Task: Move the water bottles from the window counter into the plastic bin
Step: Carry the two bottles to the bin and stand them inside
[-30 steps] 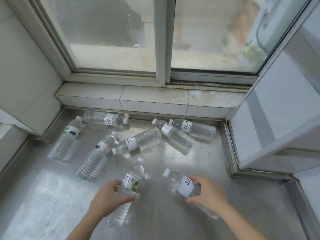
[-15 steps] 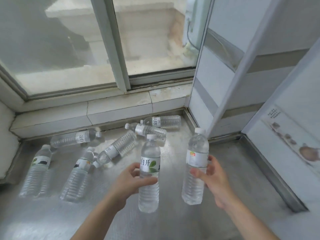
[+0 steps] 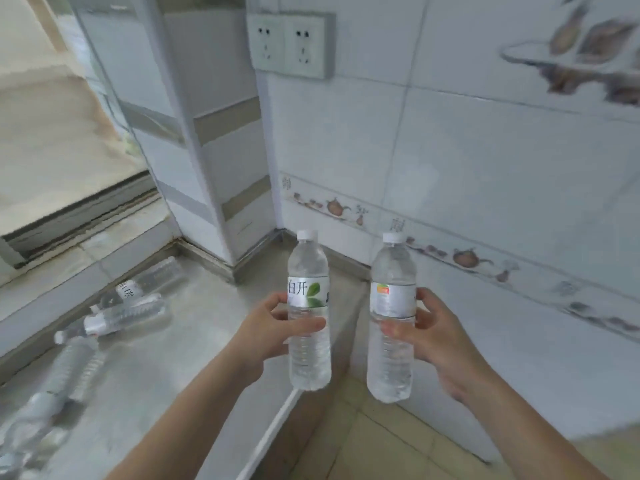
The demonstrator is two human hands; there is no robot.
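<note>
**Two bottles held upright, past the edge of the worktop**

The person holds one water bottle in each hand, both upright with the white caps on top. The left hand (image 3: 273, 332) is grasping the left bottle (image 3: 308, 310) around its middle, the thumb across the front just under the label with the green leaf. The right hand (image 3: 427, 334) is grasping the right bottle (image 3: 392, 317) from its right side, fingers curled around the body below the white label. The two bottles are near each other but do not touch.

The left bottle hangs over the right edge of the steel worktop (image 3: 166, 358); the right bottle is already beyond that edge, above the beige floor tiles (image 3: 374, 441). The bin is not in view.

On the worktop, to the left, more bottles lie on their sides. One bottle (image 3: 149, 280) lies close to the low tiled step (image 3: 86, 268) under the window (image 3: 52, 133), and another one (image 3: 121, 317) lies just in front of it; the two seem to touch. Further to the left and lower, blurred bottles (image 3: 65, 372) lie in a loose row toward the corner of the view; I cannot count them surely.

Straight ahead stands a white tiled column (image 3: 214, 150), and right of it the tiled wall (image 3: 485, 168) with a border of small teapot pictures. A double socket (image 3: 291, 45) sits high on this wall. The wall is close behind the right bottle.
</note>
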